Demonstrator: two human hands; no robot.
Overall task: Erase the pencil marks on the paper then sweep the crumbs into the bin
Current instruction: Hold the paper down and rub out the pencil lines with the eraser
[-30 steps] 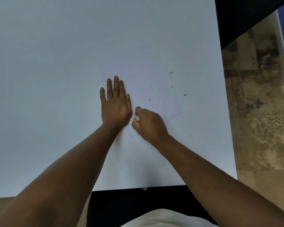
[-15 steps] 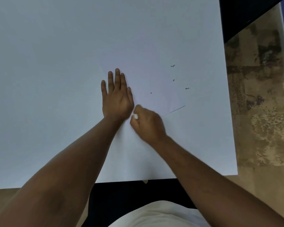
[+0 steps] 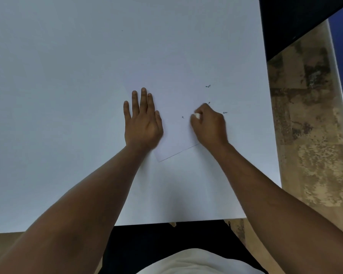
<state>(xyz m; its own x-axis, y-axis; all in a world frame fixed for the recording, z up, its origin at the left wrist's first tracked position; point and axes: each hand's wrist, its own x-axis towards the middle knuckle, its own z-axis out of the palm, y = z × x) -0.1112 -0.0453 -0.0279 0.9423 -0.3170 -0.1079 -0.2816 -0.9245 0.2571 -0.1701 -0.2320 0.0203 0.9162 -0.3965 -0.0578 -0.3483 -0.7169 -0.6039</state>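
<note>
A white sheet of paper (image 3: 176,143) lies on the white table (image 3: 57,95), hard to tell apart except for its near edge. My left hand (image 3: 143,121) presses flat on the paper's left part, fingers straight. My right hand (image 3: 209,124) is curled round a small white eraser (image 3: 196,115) and rests on the paper's right part. Several dark crumbs lie around it: one between the hands (image 3: 182,117), one at the knuckles (image 3: 209,103), one to the right (image 3: 225,112), one farther off (image 3: 208,86). No bin is in view.
The table's right edge runs close to my right hand, with mottled brown floor (image 3: 309,135) beyond it. A dark object (image 3: 297,20) sits at the top right. The near table edge is by my lap.
My right hand with the eraser has moved right, away from my left hand, across the paper. The lifted corner of the paper has gone flat. My left hand stays pressed in place.
</note>
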